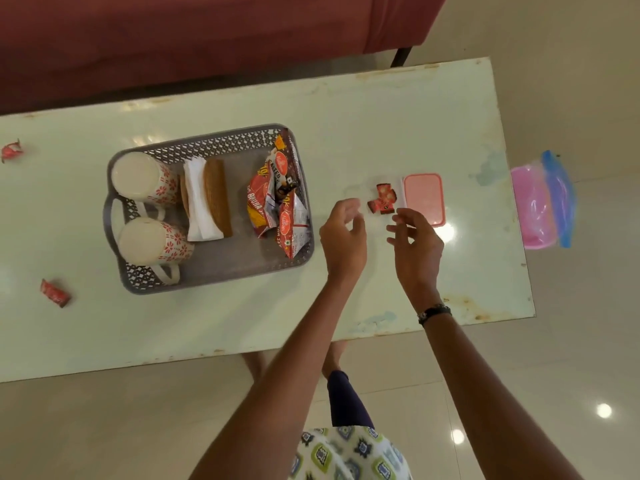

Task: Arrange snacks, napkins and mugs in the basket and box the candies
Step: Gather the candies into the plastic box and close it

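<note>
Head view: candies (382,199) lie beside the lidded box (424,198). Left hand (343,233) and right hand (415,244) hover open, empty. Wrappers likely light, crinkly, slippery; pinch the twisted ends.

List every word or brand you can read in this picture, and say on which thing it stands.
"BHUJIA": on the front snack packet in the basket.
"SEV": along the edge of the nearest snack packet.
Round red brand logos on the packets: too blurred to read.
Candies, mugs: no readable text.
</note>
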Demonstrator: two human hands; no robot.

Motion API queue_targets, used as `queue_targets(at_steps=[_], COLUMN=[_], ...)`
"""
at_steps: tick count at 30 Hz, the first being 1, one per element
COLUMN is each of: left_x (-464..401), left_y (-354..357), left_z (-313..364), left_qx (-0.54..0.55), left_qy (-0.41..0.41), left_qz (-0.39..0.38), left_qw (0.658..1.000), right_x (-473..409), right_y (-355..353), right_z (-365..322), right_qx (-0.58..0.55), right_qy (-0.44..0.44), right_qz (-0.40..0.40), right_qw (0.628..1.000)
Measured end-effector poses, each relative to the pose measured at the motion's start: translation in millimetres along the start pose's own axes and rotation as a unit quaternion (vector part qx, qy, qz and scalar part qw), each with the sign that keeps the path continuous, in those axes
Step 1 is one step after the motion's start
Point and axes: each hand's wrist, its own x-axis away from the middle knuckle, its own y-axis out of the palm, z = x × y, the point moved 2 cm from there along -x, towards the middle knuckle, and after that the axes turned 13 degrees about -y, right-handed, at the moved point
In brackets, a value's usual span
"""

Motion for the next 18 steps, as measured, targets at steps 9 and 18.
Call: queue_targets(at_steps=[9,18], left_x=[-20,-65], left_y=[-133,-301], left_z=[22,-31], left_qx=[0.133,0.186], left_qy=[0.041,-0.007], left_qz=[0.093,0.202], left_qw=[0.986,0.962], right_x=[-10,36], right_y=[95,269], right_z=[-112,-210], right_qx=[-0.030,-0.014], right_qy=[-0.145,-0.277], right_qz=[-0.081,-0.233], right_qw=[0.986,0.932])
